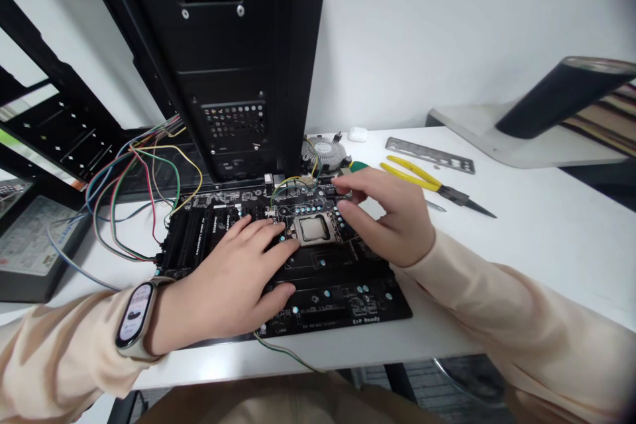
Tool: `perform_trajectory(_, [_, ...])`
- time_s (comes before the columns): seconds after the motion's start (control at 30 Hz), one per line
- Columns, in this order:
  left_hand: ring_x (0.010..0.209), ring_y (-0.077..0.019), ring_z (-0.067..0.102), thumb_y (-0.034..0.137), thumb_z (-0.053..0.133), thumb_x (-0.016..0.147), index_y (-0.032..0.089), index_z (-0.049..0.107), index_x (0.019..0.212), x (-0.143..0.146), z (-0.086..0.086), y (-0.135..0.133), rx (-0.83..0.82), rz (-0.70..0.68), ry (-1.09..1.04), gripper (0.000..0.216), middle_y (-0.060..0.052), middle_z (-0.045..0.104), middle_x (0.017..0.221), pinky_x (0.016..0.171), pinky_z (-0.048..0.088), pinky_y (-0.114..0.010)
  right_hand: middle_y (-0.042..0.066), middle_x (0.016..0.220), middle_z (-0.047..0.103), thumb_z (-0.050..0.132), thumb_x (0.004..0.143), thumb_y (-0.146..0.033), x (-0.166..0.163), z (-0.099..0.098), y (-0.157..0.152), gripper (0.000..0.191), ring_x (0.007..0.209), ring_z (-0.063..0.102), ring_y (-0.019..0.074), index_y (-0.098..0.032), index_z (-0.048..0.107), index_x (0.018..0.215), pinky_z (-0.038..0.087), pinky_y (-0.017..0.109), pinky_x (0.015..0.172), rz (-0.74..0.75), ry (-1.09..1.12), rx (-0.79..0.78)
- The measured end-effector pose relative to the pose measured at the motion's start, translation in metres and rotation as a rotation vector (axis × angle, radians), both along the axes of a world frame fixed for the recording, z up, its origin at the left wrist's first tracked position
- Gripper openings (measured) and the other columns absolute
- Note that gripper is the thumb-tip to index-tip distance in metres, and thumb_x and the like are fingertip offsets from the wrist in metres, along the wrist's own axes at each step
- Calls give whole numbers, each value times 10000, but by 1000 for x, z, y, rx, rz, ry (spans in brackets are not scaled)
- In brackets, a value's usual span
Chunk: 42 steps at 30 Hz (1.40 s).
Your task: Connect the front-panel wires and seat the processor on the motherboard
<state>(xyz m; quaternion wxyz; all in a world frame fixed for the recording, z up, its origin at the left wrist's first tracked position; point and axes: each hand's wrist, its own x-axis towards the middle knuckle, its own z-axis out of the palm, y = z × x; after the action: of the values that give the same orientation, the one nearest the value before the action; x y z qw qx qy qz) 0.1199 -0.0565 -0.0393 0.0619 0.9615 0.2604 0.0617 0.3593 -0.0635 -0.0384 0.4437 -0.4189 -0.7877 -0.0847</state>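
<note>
A black motherboard [358, 271] lies on the white table, with a processor [313, 229] seated in the metal-framed socket near its middle. My left hand [236, 281] rests over the board with its fingers stretched out, the fingertips just left of the socket. Above the board's right part is my right hand [392, 215], fingers bent and thumb apart from the index finger. Nothing shows between them; the other fingers are partly hidden. Behind the board sits a round CPU cooler [325, 151], its thin wires reaching toward the board.
A black computer case [238, 59] stands behind the board. Yellow-handled pliers [432, 182] and a metal I/O shield [430, 155] lie to the right, near a white earbud case [357, 134]. Coloured cables [112, 212] hang at left beside a power supply [32, 248].
</note>
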Motion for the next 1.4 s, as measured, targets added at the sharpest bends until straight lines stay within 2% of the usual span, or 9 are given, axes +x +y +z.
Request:
perform_trajectory(0.27, [1227, -345, 480, 338, 536, 868, 173, 578, 1239, -1, -1, -1, 4, -2, -12, 408, -168, 536, 1293, 1043, 345, -591, -12, 588, 631, 544, 841, -207, -1, 1, -3, 145, 448, 482, 83, -184, 687, 835, 396, 215, 458, -61, 109, -168])
perform_trajectory(0.43, [1225, -343, 484, 339, 528, 869, 162, 588, 1218, 0, 0, 0, 10, -2, -2, 396, -171, 543, 1288, 1043, 350, -590, 2, 602, 646, 564, 825, -251, -1, 2, -5, 160, 486, 520, 94, -182, 705, 792, 403, 214, 456, -62, 247, -312])
perform_trajectory(0.57, [1228, -346, 482, 340, 516, 871, 161, 588, 1210, 1, 0, 1, 10, -2, 15, 390, -175, 536, 1297, 1042, 346, -605, -3, 548, 606, 586, 815, -252, -4, 5, -8, 136, 457, 503, 98, -175, 694, 784, 376, 215, 411, 39, 378, -490])
perform_trajectory(0.7, [1220, -350, 489, 339, 521, 867, 151, 592, 1192, 0, 0, 0, 16, -1, 12, 382, -178, 539, 1296, 1043, 345, -610, -8, 572, 603, 600, 819, -264, -9, 4, -12, 125, 461, 520, 100, -165, 672, 844, 421, 216, 425, 238, 542, -661])
perform_trajectory(0.87, [1241, -345, 474, 329, 501, 872, 147, 574, 1197, 1, 1, 0, 1, 9, 26, 380, -169, 538, 1301, 1053, 330, -620, 34, 764, 658, 613, 800, -200, -10, 2, -11, 88, 616, 581, 104, -148, 668, 846, 468, 219, 533, 369, 540, -621])
perform_trajectory(1.0, [1248, -319, 468, 313, 483, 868, 110, 471, 1292, 2, 0, 0, -16, 31, 17, 470, -165, 541, 1310, 1076, 319, -597, 26, 700, 631, 599, 815, -194, -8, 1, -8, 99, 636, 572, 107, -142, 653, 750, 461, 230, 571, 351, 438, -549])
perform_trajectory(1.17, [1237, -294, 476, 300, 475, 866, 93, 372, 1357, 0, 0, -1, -36, 40, 3, 542, -160, 534, 1324, 1087, 319, -570, 21, 653, 617, 573, 837, -189, -6, 1, -8, 164, 593, 544, 99, -143, 631, 691, 439, 230, 552, 347, 306, -548])
perform_trajectory(1.27, [1247, -304, 468, 308, 479, 870, 101, 397, 1352, 0, 1, -1, -36, 33, 17, 531, -163, 531, 1326, 1086, 315, -572, 24, 678, 626, 565, 844, -181, -7, 0, -8, 144, 611, 557, 101, -147, 636, 723, 452, 235, 574, 382, 269, -538])
perform_trajectory(1.4, [1239, -331, 472, 321, 502, 872, 154, 521, 1272, 1, 1, 0, -7, 3, 20, 434, -157, 532, 1310, 1061, 328, -592, 37, 743, 647, 570, 828, -159, -7, -1, -7, 97, 680, 596, 117, -152, 629, 752, 489, 250, 629, 422, 236, -510])
